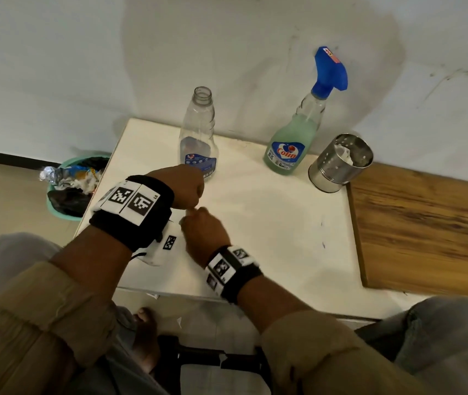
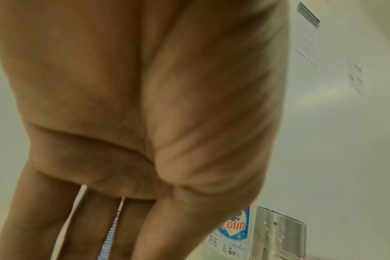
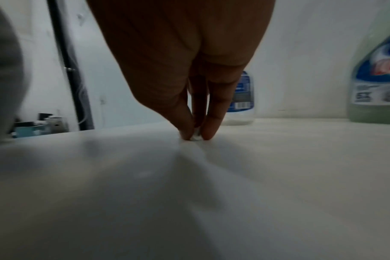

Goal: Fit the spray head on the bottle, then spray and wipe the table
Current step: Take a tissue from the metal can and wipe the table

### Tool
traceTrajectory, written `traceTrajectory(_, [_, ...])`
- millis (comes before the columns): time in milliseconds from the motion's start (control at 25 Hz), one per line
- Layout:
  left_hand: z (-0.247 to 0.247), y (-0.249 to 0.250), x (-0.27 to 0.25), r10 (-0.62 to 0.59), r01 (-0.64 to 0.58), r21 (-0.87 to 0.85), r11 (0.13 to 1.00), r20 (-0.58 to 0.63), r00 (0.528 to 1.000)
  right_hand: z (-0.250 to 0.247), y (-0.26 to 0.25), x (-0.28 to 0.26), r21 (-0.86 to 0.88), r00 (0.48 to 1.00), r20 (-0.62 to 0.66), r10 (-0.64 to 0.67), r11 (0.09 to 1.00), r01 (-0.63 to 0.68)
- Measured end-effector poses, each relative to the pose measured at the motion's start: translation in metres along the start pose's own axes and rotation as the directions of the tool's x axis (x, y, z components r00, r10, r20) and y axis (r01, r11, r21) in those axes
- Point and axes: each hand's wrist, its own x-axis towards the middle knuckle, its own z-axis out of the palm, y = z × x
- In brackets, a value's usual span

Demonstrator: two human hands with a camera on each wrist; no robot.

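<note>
A green-filled Colin bottle (image 1: 292, 143) stands at the back of the white table (image 1: 269, 229) with the blue spray head (image 1: 330, 70) on its neck. Left of it stands an empty clear bottle (image 1: 198, 132) with an uncapped neck. My left hand (image 1: 187, 186) hovers just in front of that empty bottle, its fingers (image 2: 96, 228) pointing down, with nothing seen in them. Right beside it, my right hand (image 1: 192, 213) pinches a small white bit (image 3: 196, 137) against the tabletop between thumb and fingertip. What the bit is, the frames do not show.
A perforated steel cup (image 1: 341, 163) with a crumpled white tissue (image 1: 344, 151) stands right of the Colin bottle. A wooden board (image 1: 426, 229) adjoins the table's right edge. On the floor to the left sits a teal bin (image 1: 69, 192) full of waste. The wall is close behind.
</note>
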Motion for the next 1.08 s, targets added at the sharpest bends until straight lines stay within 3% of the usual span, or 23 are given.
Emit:
traceTrajectory(120, [0.000, 0.001, -0.003, -0.010, 0.010, 0.002, 1.000, -0.010, 1.000, 0.011, -0.011, -0.025, -0.074, 0.988, 0.075, -0.138, 0.987, 0.144])
traceTrajectory(200, [0.000, 0.004, -0.006, -0.009, 0.009, 0.007, 1.000, -0.005, 1.000, 0.008, 0.011, -0.034, -0.116, 0.988, 0.070, -0.141, 0.982, 0.148])
traceTrajectory(320, [0.003, 0.008, -0.008, -0.009, 0.008, 0.030, 1.000, 0.028, 1.000, 0.000, 0.081, -0.044, -0.046, 0.995, -0.042, 0.087, 0.995, -0.089])
traceTrajectory(400, [0.007, 0.010, -0.008, -0.011, 0.009, 0.041, 0.999, 0.048, 0.999, -0.002, 0.135, -0.057, -0.038, 0.953, -0.106, 0.283, 0.957, -0.289])
traceTrajectory(480, [0.010, 0.015, -0.007, 0.003, -0.005, 0.040, 0.999, 0.068, 0.998, 0.000, 0.162, -0.072, -0.045, 0.910, -0.135, 0.393, 0.915, -0.402])
traceTrajectory(600, [0.012, 0.024, -0.007, 0.033, -0.028, -0.049, 0.998, 0.096, 0.995, 0.009, 0.145, -0.076, -0.038, 0.942, -0.139, 0.305, 0.949, -0.313])
traceTrajectory(680, [0.015, 0.027, -0.008, 0.072, -0.063, -0.093, 0.994, 0.096, 0.993, 0.009, 0.119, -0.072, 0.195, 0.971, -0.106, 0.215, 0.962, -0.192])
traceTrajectory(760, [0.019, 0.031, -0.008, 0.123, -0.111, -0.118, 0.987, 0.100, 0.987, 0.006, 0.100, -0.066, 0.576, 0.969, -0.080, 0.233, 0.804, -0.146])
traceTrajectory(880, [0.025, 0.036, -0.004, 0.203, -0.188, -0.204, 0.961, 0.053, 0.978, -0.009, 0.094, -0.061, 0.953, 0.934, -0.067, 0.350, 0.299, -0.044])
traceTrajectory(960, [0.025, 0.041, -0.003, 0.230, -0.232, -0.303, 0.924, -0.044, 0.972, -0.022, 0.099, -0.062, 0.999, 0.930, -0.051, 0.363, 0.033, 0.042])
traceTrajectory(1080, [0.024, 0.049, -0.005, 0.223, -0.300, -0.402, 0.865, -0.227, 0.948, -0.031, 0.103, -0.063, 0.976, 0.926, -0.033, 0.375, -0.189, 0.111])
